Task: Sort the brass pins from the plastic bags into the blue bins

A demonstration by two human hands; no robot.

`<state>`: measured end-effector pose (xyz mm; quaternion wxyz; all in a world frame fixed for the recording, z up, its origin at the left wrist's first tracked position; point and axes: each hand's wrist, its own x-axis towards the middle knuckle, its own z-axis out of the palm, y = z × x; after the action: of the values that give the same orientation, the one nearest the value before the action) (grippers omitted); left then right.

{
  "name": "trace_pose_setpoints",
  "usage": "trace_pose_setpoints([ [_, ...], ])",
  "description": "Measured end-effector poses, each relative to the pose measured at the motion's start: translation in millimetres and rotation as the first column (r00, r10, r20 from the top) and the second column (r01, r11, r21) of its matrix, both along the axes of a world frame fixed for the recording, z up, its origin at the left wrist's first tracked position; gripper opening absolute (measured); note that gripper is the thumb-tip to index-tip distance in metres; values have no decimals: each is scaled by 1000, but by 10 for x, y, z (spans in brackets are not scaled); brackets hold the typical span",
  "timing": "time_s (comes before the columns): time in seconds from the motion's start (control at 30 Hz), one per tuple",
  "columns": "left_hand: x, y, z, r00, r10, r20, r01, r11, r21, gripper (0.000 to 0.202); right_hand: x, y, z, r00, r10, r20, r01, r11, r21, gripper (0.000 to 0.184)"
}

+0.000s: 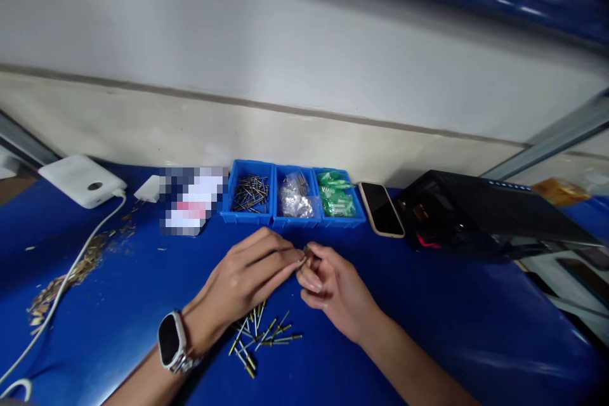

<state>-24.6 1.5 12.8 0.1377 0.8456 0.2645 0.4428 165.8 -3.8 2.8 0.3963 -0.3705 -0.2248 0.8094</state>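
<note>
**Two hands pinched together at the front of the blue table (128, 285)**

A white wall (238, 44) rises behind the table. Along its back edge stand a white power bank (80, 181) with a white cable (71, 279), a white plug (150, 189), a pixelated patch hiding one item (193, 200), and a black case (476, 216). Between them sit three blue plastic bins: the left bin (247, 217) holds dark pins, the middle bin (295, 223) a clear bag of small metal parts (295, 200), and the right bin (345, 221) green packets (337, 200). A phone (380, 209) lies face up just beside the right bin. Brown flakes (90, 257) are strewn at the left.

The left hand (242, 269), with a smartwatch (170, 340) on its wrist, and the right hand (333, 285) meet above the table. Their fingers (290, 260) are drawn in tightly at the tips around a tiny dark piece (305, 255); which hand has hold of it, and its long axis, cannot be told.

Loose brass-tipped pins (261, 339) lie splayed in no single direction just below the hands, nearer the left hand.
</note>
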Motion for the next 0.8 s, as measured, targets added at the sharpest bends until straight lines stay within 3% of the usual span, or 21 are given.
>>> trace_pose_setpoints([
  [0.07,-39,52,12,987,145,64,-148,988,43,30,37,-19,39,982,-27,189,-17,973,229,31],
  [0.1,-63,95,14,965,247,83,-253,966,59,30,66,-26,70,946,-31,322,-90,930,356,31],
  [0.17,-113,198,7,883,465,67,-469,882,55,30,133,-41,142,789,-29,613,-369,776,512,21],
  [0.23,-149,288,-14,807,590,-7,-590,807,29,37,184,-66,203,554,-19,832,-665,591,456,8],
  [0.27,-158,316,-26,795,606,-40,-606,796,21,40,198,-84,221,445,-17,895,-761,520,388,12],
  [0.33,-159,329,-45,810,582,-73,-583,812,13,41,201,-125,222,291,-20,956,-856,442,270,20],
  [0.43,-128,277,-49,844,529,-92,-529,848,27,30,174,-183,159,216,-53,975,-885,411,219,14],
  [0.6,-100,196,-29,876,465,-129,-466,885,22,15,175,-151,77,272,-125,954,-868,398,299,12],
  [0.67,-109,182,-23,909,400,-118,-402,916,9,17,195,-88,84,320,-128,939,-836,428,343,9],
  [0.8,-116,145,-27,975,156,-160,-168,984,-63,26,239,33,132,438,-150,886,-710,546,444,7],
])
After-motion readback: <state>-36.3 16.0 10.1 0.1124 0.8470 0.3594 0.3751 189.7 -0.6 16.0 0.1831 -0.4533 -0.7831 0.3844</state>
